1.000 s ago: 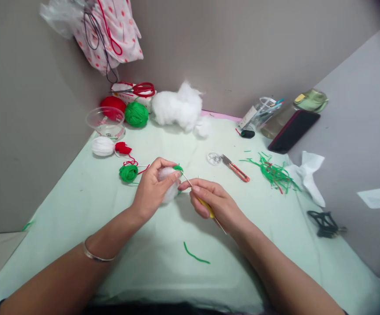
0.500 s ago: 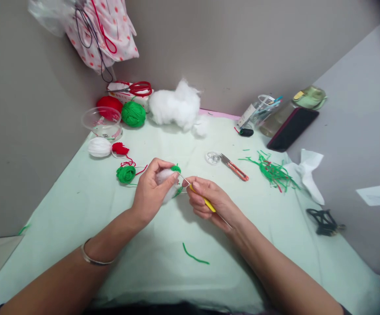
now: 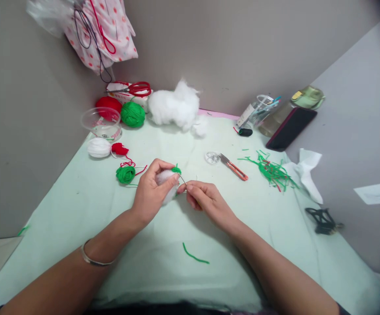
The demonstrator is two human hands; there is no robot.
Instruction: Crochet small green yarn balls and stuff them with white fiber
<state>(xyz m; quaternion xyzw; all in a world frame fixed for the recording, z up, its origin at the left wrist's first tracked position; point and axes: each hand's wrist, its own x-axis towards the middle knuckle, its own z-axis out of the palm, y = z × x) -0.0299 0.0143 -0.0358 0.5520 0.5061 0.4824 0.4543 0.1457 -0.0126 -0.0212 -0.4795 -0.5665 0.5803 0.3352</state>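
Note:
My left hand (image 3: pixel 152 188) is closed around a fuzzy white piece (image 3: pixel 166 177) with a green crocheted bit (image 3: pixel 176 169) at its top. Close on its right, my right hand (image 3: pixel 206 197) pinches the thin metal shaft of a crochet hook (image 3: pixel 182 178), whose tip meets the piece beside my left thumb. The hook's yellow handle is mostly hidden by my right hand. To the left of my left hand lies a small green yarn ball (image 3: pixel 126 174), with a green strand leading toward the piece. A cut green strand (image 3: pixel 195 257) lies in front of my hands.
White stuffing (image 3: pixel 173 107), green yarn (image 3: pixel 132 114) and red scissors (image 3: pixel 139 89) sit at the back. A clear tub (image 3: pixel 102 127) and white yarn (image 3: pixel 98 148) are at left. Thread snips (image 3: pixel 233 167), green yarn scraps (image 3: pixel 273 171) and a phone (image 3: pixel 291 129) lie to the right.
My right hand has turned and its fingers have shifted up onto the hook's metal shaft, so the yellow handle is now mostly out of sight. My left hand keeps its hold.

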